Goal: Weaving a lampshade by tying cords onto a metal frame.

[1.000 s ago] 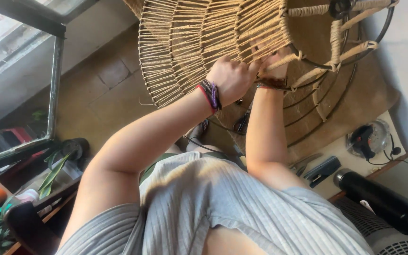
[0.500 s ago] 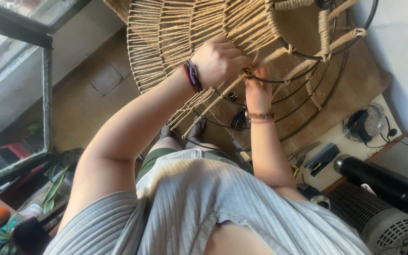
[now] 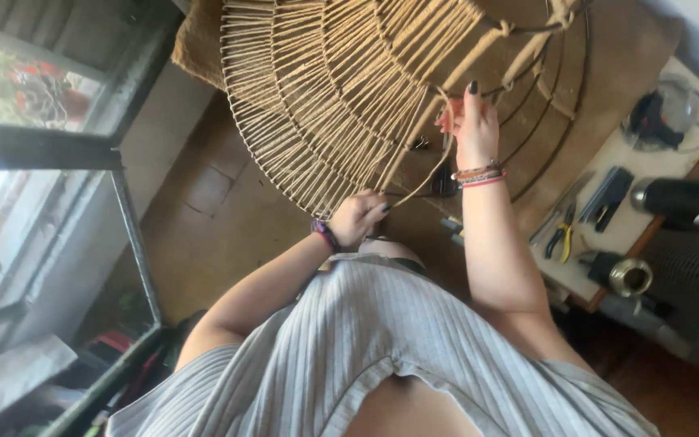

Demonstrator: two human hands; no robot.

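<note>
Cord (image 3: pixel 422 174) slants from left hand (image 3: pixel 357 217), fingers clamped, up to right hand (image 3: pixel 469 121), seemingly pinching it.

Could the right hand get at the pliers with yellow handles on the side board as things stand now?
Probably yes, but not freely. The right hand is pinching the cord up at the woven frame, so it must let go first. The pliers lie in the open on the board, beside that forearm, with nothing over them.

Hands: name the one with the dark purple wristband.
The left hand, low at the woven frame edge. The right hand, raised higher with the cord, wears thin red and pink bracelets instead.
</note>
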